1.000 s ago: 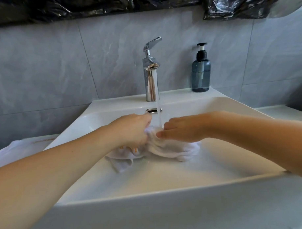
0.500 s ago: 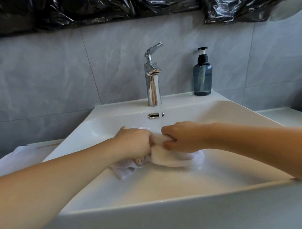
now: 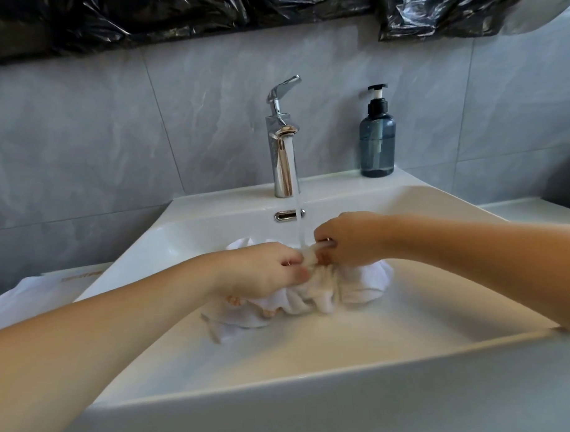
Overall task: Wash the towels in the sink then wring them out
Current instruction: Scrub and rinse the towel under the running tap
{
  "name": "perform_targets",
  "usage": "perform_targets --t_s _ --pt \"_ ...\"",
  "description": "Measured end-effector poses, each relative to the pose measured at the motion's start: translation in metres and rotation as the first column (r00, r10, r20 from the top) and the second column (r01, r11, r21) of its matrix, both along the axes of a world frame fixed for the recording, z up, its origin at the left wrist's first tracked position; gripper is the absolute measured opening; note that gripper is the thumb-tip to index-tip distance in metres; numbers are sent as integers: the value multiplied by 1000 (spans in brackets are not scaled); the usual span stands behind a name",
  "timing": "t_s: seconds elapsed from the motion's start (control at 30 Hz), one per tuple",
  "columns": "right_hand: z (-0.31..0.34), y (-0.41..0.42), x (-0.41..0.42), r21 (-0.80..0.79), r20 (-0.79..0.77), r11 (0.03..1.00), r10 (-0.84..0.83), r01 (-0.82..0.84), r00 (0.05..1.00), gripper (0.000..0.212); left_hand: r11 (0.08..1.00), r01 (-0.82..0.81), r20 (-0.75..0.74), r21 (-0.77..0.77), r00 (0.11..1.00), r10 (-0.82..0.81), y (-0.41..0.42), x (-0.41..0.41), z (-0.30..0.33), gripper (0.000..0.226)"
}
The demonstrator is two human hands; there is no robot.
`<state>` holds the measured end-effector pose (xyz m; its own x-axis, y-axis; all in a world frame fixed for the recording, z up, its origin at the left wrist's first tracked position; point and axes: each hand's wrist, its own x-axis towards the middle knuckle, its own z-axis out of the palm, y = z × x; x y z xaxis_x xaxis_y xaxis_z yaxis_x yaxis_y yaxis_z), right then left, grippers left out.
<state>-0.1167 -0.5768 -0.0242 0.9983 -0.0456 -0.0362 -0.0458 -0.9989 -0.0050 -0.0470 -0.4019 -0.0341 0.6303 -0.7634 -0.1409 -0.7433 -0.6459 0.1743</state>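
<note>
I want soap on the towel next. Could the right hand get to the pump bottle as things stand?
Probably yes, once it lets go: the right hand grips the towel, but the pump bottle stands unobstructed on the sink ledge behind it.

faucet and soap bottle behind, bunched towel mid-basin, bare basin in front

I see the towel in the sink, under the tap; a bottle stands right of the tap.
</note>
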Motion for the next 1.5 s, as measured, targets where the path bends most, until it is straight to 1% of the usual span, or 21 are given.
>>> perform_targets --t_s 0.07,0.13,0.17,0.2,0.27,0.3,0.37,0.43,0.6,0.7,0.77,0.83,0.93,1.0,1.17,1.23,1.3,1.33,1.4,1.43,1.5 --pt "3 1 -3 4 -20 999 34 -34 999 31 1000 -2 55 -8 998 3 2 5 0 38" --pt "6 3 -6 162 -52 986 41 -32 998 39 998 -68 205 -18 976 70 2 6 4 35" --pt "7 3 -6 259 -76 966 11 9 997 49 993 -108 205 -42 972 114 1 7 7 34" --pt "8 2 -4 305 -98 951 -23 52 995 56 987 -145 140 -64 978 152 1 7 9 37" --pt "10 0 -2 212 -156 974 -44 77 987 54 974 -202 -5 -105 979 203 1 7 10 57" --pt "10 0 -1 163 -198 984 -35 68 980 51 976 -198 -4 -94 980 198 1 7 9 59" --pt "10 3 -3 129 -301 990 -23 64 953 53 987 -158 83 1 984 158 -1 6 6 47" --pt "9 5 -5 95 -332 993 -31 66 943 59 987 -138 143 85 982 125 -4 2 7 35" --pt "11 9 -2 -15 -326 999 -41 38 945 59 999 6 -87 43 996 -2 -2 -8 15 25" --pt "13 13 -5 -12 -373 1000 -2 -3 928 47 999 -4 -60 -34 998 2 1 -8 13 28" --pt "13 15 -7 73 -355 997 41 -16 934 34 987 -54 42 -149 997 60 3 -2 10 25" --pt "13 14 -6 118 -276 993 45 -13 960 28 983 -80 128 -166 987 102 -1 -1 8 16" --pt "12 10 -3 -81 -125 996 24 -34 992 25 994 -27 50 -110 998 33 -10 -6 6 19" --pt "8 11 -2 -175 -98 981 62 -79 993 24 986 1 -33 -167 999 -7 -8 -6 7 24" --pt "9 11 -1 9 -44 995 104 -103 994 37 974 -65 131 -216 987 95 -3 -1 7 21" --pt "11 6 1 -72 -45 995 62 -65 997 33 973 -42 8 -226 999 45 -10 -8 7 22" --pt "9 5 2 -75 -33 995 65 -67 997 33 970 -70 -86 -232 995 51 -8 -10 9 26" --pt "8 5 2 -13 -27 996 88 -88 996 36 970 -78 -34 -229 997 72 -5 -6 9 27" --pt "9 6 1 109 -16 989 101 -99 995 40 971 -93 173 -219 976 133 -2 2 9 22" --pt "12 4 0 115 -13 989 91 -89 996 40 971 -97 184 -220 973 139 -3 1 8 19" --pt "13 0 -1 26 -12 998 55 -55 998 37 971 -57 13 -232 998 62 -9 -6 6 18"
